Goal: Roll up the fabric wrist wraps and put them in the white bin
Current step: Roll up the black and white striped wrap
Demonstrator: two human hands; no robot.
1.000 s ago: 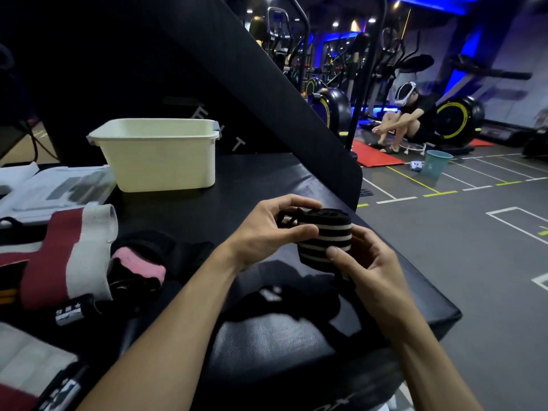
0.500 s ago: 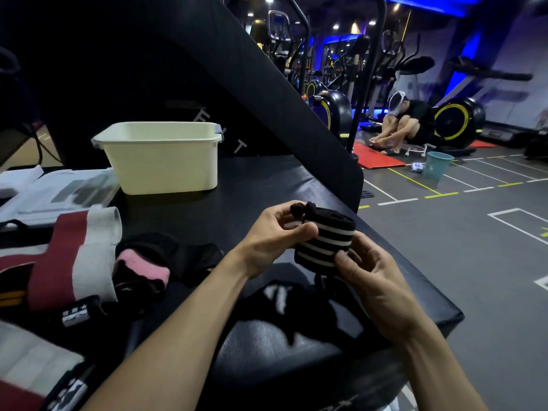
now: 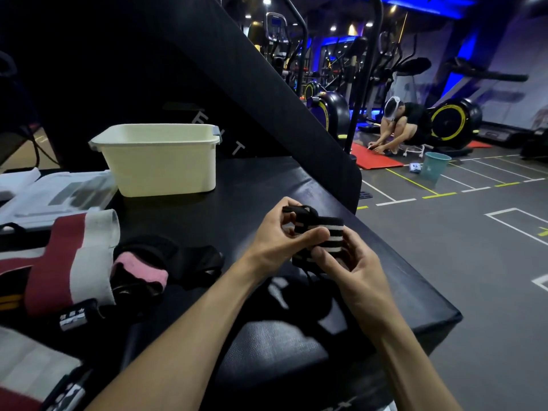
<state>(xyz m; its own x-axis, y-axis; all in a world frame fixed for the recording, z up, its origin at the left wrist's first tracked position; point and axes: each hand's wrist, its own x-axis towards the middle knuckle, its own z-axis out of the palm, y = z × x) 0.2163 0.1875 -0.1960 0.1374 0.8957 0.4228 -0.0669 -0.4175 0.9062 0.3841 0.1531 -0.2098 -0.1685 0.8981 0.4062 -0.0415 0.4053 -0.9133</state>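
Above the black bench (image 3: pixel 296 185), the left hand (image 3: pixel 275 241) and right hand (image 3: pixel 353 271) both pinch the striped wrist wrap (image 3: pixel 321 241), rolled up between them. If a finger slips, the roll may spring open before it reaches the white bin (image 3: pixel 160 161), which sits well apart.

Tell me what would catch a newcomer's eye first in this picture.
Centre frame, the left hand and right hand grip a rolled black-and-white striped wrist wrap above the black padded bench. Behind, to the left, stands the white bin; more wraps lie heaped at far left.
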